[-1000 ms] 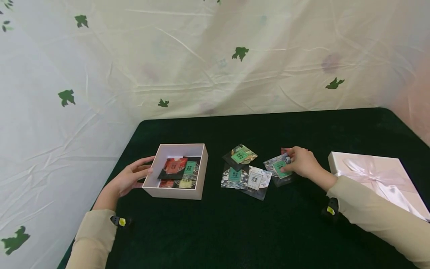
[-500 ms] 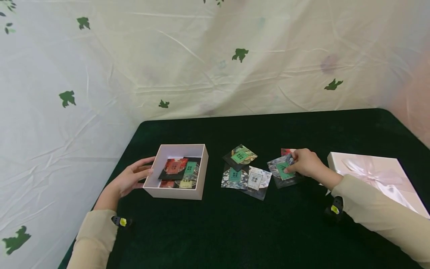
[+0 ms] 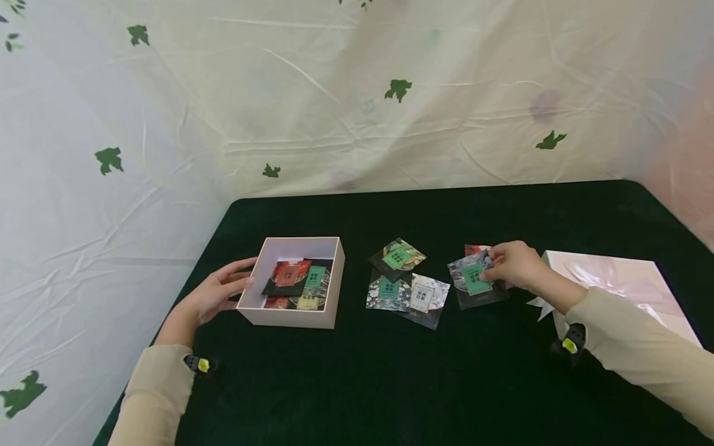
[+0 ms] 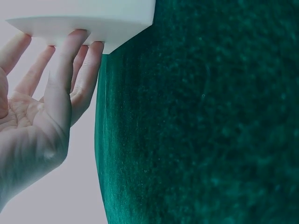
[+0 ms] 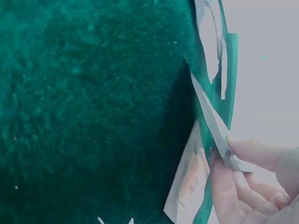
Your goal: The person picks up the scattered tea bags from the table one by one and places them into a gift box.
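My left hand (image 3: 214, 297) touches the left side of an open pale pink box (image 3: 290, 319) with its fingertips. In the left wrist view, nearly straight fingers (image 4: 77, 51) meet the box's wall. Several flat square packets (image 3: 287, 275) with red, green and yellow labels lie inside. On the right, my right hand (image 3: 515, 266) pinches a grey, green-labelled packet (image 3: 474, 279) at its right edge. The right wrist view shows this packet (image 5: 210, 114) tilted between thumb and fingers, above another packet (image 5: 187, 182). A red packet (image 3: 475, 249) shows partly behind it.
Between the hands, several overlapping packets (image 3: 397, 257) lie on the dark green tabletop (image 3: 390, 384). At the right, partly behind the right forearm, is a pink lid (image 3: 647, 272) with a satin bow. A pale leaf-print cloth (image 3: 334, 93) hangs behind and at the left.
My right hand has moved slightly right with the green-labelled packet, and more of the dark packet under it shows. The left hand stays at the box.
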`<state>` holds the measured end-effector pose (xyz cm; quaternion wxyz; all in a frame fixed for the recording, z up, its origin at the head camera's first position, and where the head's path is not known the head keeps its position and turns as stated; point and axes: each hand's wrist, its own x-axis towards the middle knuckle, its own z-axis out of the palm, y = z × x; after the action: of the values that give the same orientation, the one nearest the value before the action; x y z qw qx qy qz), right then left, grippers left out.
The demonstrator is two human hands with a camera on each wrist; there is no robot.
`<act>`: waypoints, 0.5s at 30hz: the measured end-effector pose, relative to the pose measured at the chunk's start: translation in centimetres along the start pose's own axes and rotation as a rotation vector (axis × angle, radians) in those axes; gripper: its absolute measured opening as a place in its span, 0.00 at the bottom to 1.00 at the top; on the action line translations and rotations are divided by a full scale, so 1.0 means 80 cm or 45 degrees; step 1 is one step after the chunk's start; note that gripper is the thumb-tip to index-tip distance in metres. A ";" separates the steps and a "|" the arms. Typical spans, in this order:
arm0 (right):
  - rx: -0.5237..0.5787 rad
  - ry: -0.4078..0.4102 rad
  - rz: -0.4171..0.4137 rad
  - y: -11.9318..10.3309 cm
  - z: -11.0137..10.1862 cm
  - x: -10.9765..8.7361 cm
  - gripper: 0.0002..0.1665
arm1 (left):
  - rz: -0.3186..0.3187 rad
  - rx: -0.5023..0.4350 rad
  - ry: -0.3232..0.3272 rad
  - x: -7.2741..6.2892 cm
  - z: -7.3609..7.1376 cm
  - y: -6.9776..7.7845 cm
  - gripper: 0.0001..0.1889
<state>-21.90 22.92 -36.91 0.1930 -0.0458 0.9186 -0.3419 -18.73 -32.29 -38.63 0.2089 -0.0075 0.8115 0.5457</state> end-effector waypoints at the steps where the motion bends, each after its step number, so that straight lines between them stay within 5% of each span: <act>1: 0.016 -0.005 0.006 0.000 -0.002 0.000 0.29 | -0.001 0.000 0.000 0.000 0.000 0.000 0.35; 15: 0.179 -0.043 0.057 0.002 -0.032 -0.008 0.39 | -0.012 0.001 -0.001 0.003 -0.001 -0.001 0.36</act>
<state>-22.26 24.75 -35.06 0.2189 -0.0176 0.8897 -0.4002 -18.95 -32.34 -38.74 0.2119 -0.0110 0.8114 0.5446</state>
